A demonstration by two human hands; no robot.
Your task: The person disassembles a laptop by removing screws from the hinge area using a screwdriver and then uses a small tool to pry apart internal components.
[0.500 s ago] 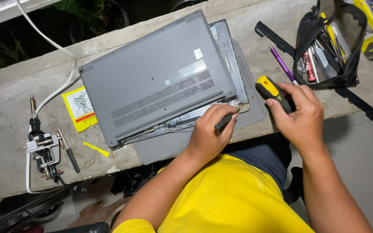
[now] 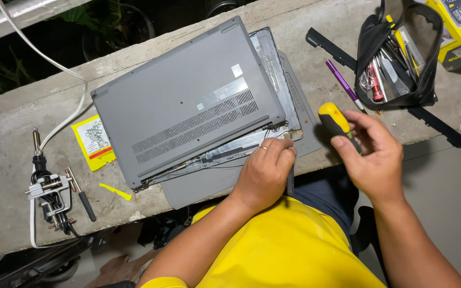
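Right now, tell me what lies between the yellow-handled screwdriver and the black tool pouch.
In the head view, a purple pen-shaped tool lies on the concrete ledge between the screwdriver in the right hand and the black tool pouch.
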